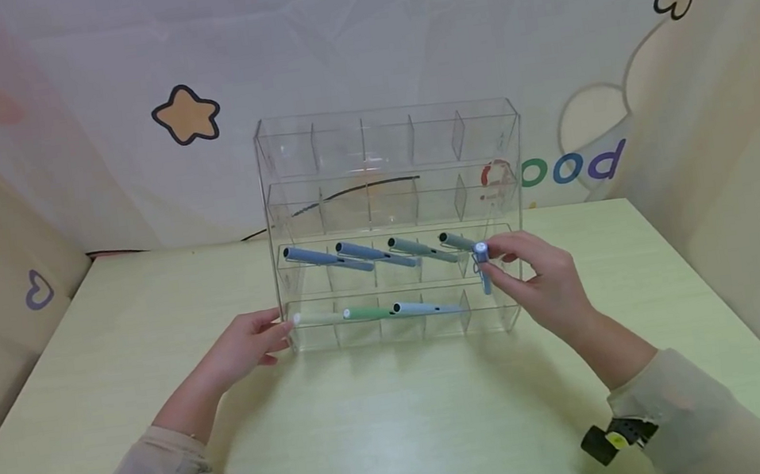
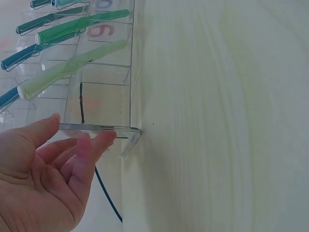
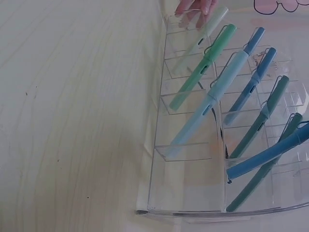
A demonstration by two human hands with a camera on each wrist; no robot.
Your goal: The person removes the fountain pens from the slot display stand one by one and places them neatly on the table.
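Observation:
A clear acrylic pen rack [image 1: 411, 337] stands on the table, its tiers divided into compartments. My left hand [image 1: 253, 343] grips the rack's left side panel near the bottom, thumb on one face and fingers on the other in the left wrist view. Between thumb and fingertips, my right hand [image 1: 547, 275] pinches a blue pen [image 1: 483, 267] at the rack's right end. That blue pen [image 3: 270, 152] slants across a dark green pen [image 3: 251, 188] in the right wrist view, where the hand itself is hidden. The bottom tier holds a pale green pen [image 1: 319, 319], a green pen [image 1: 367, 314] and a light blue pen [image 1: 428, 308].
Two blue pens, the left one [image 1: 328, 260] and its neighbour [image 1: 378, 254], share the tier above with a grey-green pen [image 1: 422, 250]. Behind the rack hangs a printed cloth [image 1: 354, 40]. Pale wood-look tabletop [image 1: 392, 436] extends in front.

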